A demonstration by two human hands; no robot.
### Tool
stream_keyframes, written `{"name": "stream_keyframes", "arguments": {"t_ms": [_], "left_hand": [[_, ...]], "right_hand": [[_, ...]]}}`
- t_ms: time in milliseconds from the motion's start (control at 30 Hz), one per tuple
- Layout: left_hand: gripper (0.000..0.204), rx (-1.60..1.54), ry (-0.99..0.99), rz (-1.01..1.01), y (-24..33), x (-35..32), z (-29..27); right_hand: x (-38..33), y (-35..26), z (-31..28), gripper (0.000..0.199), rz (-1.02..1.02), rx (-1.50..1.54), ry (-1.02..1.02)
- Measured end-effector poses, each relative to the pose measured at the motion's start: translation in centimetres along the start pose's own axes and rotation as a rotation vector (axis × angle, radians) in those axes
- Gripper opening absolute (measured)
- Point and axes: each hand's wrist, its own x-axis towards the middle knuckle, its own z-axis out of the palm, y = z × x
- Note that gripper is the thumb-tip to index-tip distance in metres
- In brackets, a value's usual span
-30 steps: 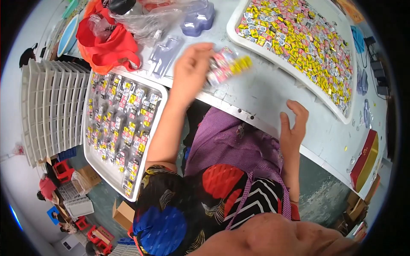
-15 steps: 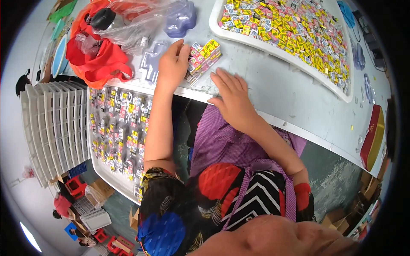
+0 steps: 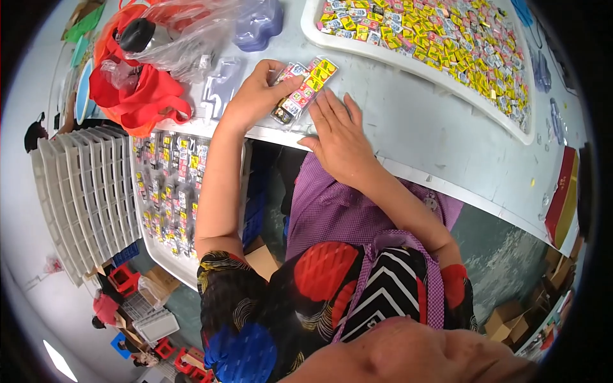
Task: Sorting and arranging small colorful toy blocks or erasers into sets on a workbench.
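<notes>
My left hand (image 3: 254,96) grips one side of a clear plastic blister strip (image 3: 305,88) filled with small colourful packets, lying on the white table (image 3: 415,127) near its front edge. My right hand (image 3: 338,137) lies flat beside the strip, fingers spread and touching its right side. A large white tray (image 3: 408,60) heaped with small yellow, pink and white packets sits farther back on the table.
A second white tray (image 3: 167,191) of filled strips rests to my left below the table, beside a stack of white trays (image 3: 83,198). An orange bag with clear plastic (image 3: 137,76) and empty bluish blister shells (image 3: 258,22) lie at the table's left. Cardboard boxes (image 3: 511,316) stand at lower right.
My left hand brought the strip down to the table's front edge. My right hand moved from the table edge at the right over to the strip and settled flat beside it.
</notes>
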Motion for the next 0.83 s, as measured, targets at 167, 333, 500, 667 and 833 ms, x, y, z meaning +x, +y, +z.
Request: {"name": "stream_keyframes", "arguments": {"t_ms": [167, 333, 500, 667, 833], "left_hand": [[0.056, -0.155, -0.023, 0.069, 0.3, -0.9, 0.8], [0.043, -0.700, -0.056, 0.028, -1.8, -2.1, -0.1], [0.042, -1.203, -0.247, 0.110, -5.5, -4.4, -0.1], [0.038, -1.443, -0.217, 0.070, -7.7, -7.9, 0.1], [0.042, -1.545, -0.266, 0.222, -10.1, -11.2, -0.2]], "right_hand": [[-0.3, 0.0, -0.1, 0.060, 0.020, 0.040, -0.001], [-0.3, 0.6, -0.6, 0.053, -0.025, 0.233, 0.144], [-0.2, 1.7, -0.5, 0.047, 0.097, 0.415, 0.208], [0.0, 1.9, -0.6, 0.044, 0.125, 0.428, 0.187], [-0.1, 2.7, 0.0, 0.047, 0.105, 0.388, 0.170]]}}
